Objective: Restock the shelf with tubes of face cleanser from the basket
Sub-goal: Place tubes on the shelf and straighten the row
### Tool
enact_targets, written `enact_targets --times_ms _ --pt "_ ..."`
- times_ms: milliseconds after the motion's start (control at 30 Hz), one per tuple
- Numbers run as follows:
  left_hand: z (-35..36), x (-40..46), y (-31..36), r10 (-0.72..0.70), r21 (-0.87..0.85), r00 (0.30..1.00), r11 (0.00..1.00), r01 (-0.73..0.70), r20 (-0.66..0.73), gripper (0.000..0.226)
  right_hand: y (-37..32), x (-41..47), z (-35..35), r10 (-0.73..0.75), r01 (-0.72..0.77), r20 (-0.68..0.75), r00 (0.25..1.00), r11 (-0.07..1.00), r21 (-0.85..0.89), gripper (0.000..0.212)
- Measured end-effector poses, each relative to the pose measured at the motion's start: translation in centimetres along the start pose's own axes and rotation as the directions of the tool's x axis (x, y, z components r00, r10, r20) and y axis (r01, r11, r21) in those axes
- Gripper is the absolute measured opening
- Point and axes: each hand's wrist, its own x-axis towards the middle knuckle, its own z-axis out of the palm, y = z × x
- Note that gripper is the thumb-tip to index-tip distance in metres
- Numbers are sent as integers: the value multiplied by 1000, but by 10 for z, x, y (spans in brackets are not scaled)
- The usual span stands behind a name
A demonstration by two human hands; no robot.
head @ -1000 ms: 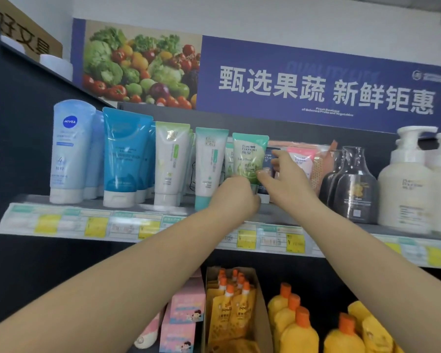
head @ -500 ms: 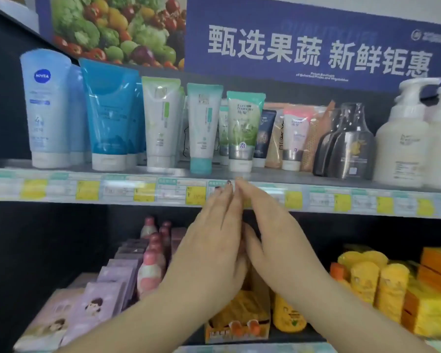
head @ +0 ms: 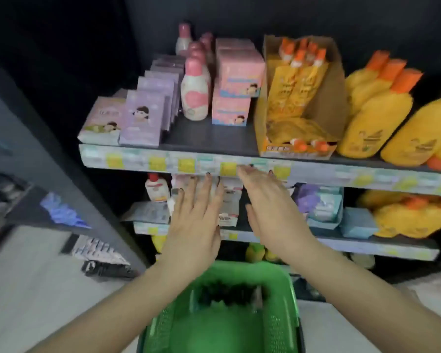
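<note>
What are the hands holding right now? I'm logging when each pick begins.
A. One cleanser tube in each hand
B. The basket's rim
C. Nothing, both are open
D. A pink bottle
C: the left hand and right hand have straight fingers, empty, above the green basket.

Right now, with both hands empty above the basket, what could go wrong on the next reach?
1. The frame is motion-blurred, so the green basket's contents are unreadable; a tube may be missing or misjudged.
2. The left hand and right hand descend close together and could collide at the basket's narrow mouth.
</note>
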Motion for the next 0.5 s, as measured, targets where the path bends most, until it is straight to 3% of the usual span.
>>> enact_targets --times_ms 167,500 --pt "59 -64 -19 -167 63 952 986 156 257 91 1 -45 60 85 -93 178 980 995 39 80" --pt "148 -135 -45 -261 131 775 965 228 576 80 6 -102 137 151 -189 404 902 980 56 79"
